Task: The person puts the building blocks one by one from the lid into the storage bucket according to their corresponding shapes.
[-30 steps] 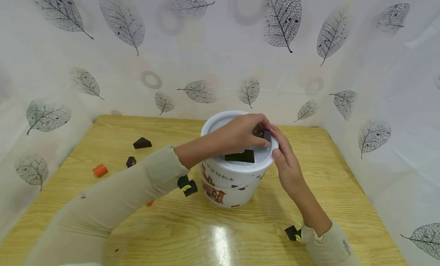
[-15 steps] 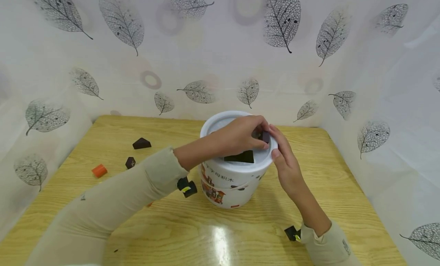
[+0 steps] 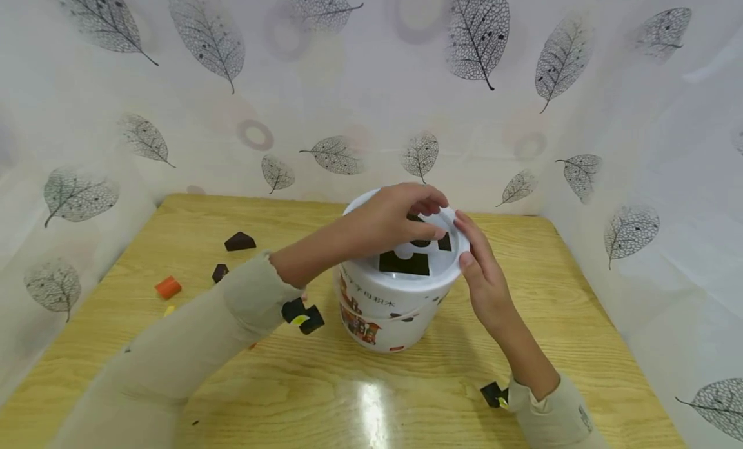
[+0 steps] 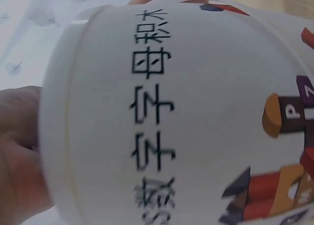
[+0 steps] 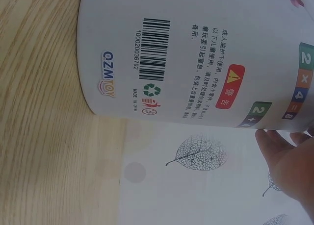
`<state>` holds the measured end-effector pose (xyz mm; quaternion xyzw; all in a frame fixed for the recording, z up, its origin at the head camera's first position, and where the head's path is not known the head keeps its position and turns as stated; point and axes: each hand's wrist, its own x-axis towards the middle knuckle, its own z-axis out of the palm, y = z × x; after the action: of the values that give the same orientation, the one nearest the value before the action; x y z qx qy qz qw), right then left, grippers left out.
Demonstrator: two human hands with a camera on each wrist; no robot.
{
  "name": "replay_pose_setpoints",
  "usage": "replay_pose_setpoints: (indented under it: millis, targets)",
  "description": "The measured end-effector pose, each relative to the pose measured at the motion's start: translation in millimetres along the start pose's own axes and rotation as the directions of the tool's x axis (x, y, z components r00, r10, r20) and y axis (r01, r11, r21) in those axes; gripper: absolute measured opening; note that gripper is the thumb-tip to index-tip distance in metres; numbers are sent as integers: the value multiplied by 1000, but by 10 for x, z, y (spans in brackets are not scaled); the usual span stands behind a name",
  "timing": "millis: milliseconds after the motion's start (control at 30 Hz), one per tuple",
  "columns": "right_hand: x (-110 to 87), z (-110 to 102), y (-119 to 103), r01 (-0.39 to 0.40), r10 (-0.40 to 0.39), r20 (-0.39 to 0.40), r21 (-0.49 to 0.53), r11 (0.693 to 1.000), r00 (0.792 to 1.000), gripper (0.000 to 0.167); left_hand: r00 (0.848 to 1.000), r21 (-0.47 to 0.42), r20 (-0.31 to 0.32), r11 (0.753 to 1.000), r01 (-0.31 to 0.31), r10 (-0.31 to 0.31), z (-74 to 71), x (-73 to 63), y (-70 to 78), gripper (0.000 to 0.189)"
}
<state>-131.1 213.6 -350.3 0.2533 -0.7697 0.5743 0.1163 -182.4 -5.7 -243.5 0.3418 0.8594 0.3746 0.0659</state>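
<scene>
A white lidded toy-block bucket [image 3: 400, 313] with printed lettering stands upright on the table. Its recessed white lid [image 3: 449, 259] has several dark shape-cut holes; part of it is hidden under my left hand [image 3: 386, 218]. That hand hovers over the lid with loosely bent fingers, and nothing shows between fingertips and thumb. Against the bucket's right side rests my right hand [image 3: 486, 284], fairly straight fingers touching below the rim and thumb toward the front. The right wrist view shows that hand [image 5: 289, 159] at the bucket's printed wall [image 5: 206, 53]. The bucket wall [image 4: 196, 87] fills most of the left wrist view.
On the table's left lie a dark triangular block [image 3: 240, 241], a small dark block [image 3: 220, 273], an orange cylinder [image 3: 168, 287] and a yellow piece [image 3: 169, 311]. An orange bit lies partly hidden by the left sleeve [image 3: 191, 339]. A leaf-print curtain [image 3: 371, 113] surrounds the table.
My left hand has let go of a dark block at the lid's right-hand hole, and the block is out of sight. That hand has lifted and shifted left; the right hand stays put.
</scene>
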Motion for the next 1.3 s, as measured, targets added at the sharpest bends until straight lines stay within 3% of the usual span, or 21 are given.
replay_pose_setpoints:
  millis: [233, 533, 1000, 1300]
  targets:
    - [2, 18, -11, 21, -21, -36, -24, 1000, 999, 49, 992, -109, -123, 994, 26, -39, -217, -338, -204, 46]
    - [0, 11, 3, 23, -25, -30, -55, 998, 999, 48, 978, -165, -162, 981, 104, -131, -421, -870, -546, 41]
    - [-7, 4, 13, -3, 2, -25, -54, 999, 1000, 49, 934, -137, -270, 970, 202, -233, -499, -1563, -957, 39]
    - [-2, 7, 3, 5, -6, -22, -66, 998, 1000, 48, 904, -104, -266, 943, 317, -333, -459, -1964, -1277, 40]
